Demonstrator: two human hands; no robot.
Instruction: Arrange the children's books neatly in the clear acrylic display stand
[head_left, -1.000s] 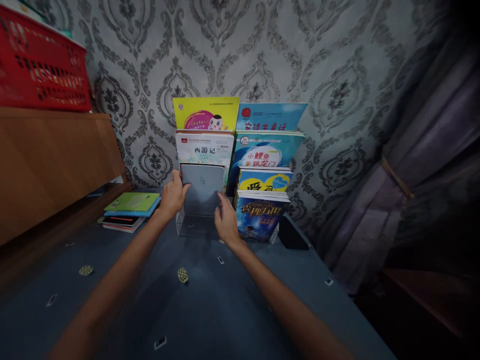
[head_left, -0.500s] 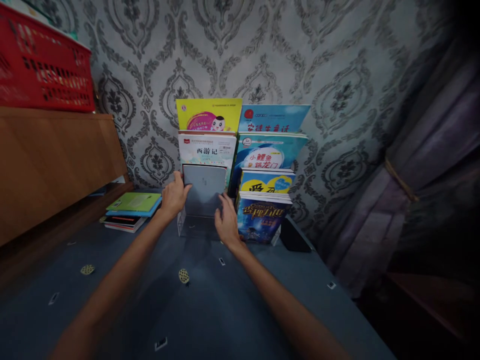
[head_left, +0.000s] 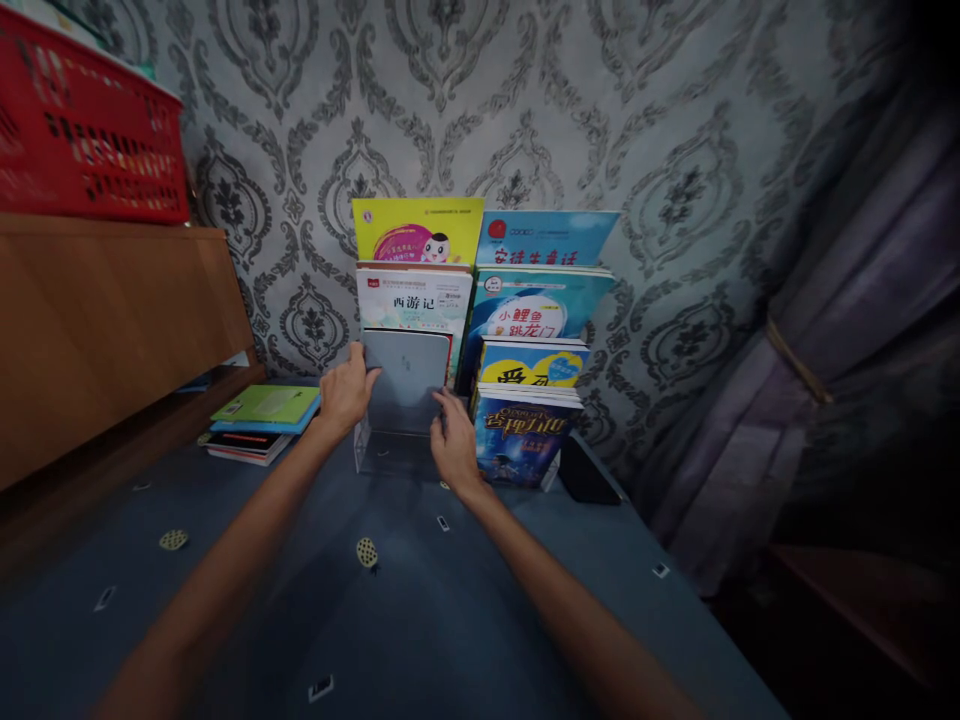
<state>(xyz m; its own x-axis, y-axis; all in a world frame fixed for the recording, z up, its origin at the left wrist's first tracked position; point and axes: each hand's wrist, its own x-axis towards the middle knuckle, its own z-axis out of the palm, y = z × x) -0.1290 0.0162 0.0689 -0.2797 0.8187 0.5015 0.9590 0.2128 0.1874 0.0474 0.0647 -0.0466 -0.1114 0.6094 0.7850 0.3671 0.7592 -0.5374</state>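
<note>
A grey-covered book (head_left: 407,375) stands upright in a clear rack (head_left: 390,455), in front of a white-and-green book (head_left: 412,300) and a yellow one (head_left: 420,225). My left hand (head_left: 347,388) is at the grey book's left edge, its thumb towards the cover; the hidden fingers leave its grip unclear. My right hand (head_left: 454,438) is at the right edge, fingers apart and fingertips by the cover. Close to its right, a dark blue book (head_left: 521,440) stands before blue-and-yellow (head_left: 532,362) and light blue books (head_left: 551,235).
A small stack of books (head_left: 266,405) lies at the left beside a wooden cabinet (head_left: 120,330) that bears a red basket (head_left: 112,130). Right of the rack lies a flat black object (head_left: 589,472). A tied curtain (head_left: 780,420) hangs at the right.
The grey book has shifted slightly left, and a red strip shows along its right edge. My left hand has moved a little left; my right hand stays nearly in place.
</note>
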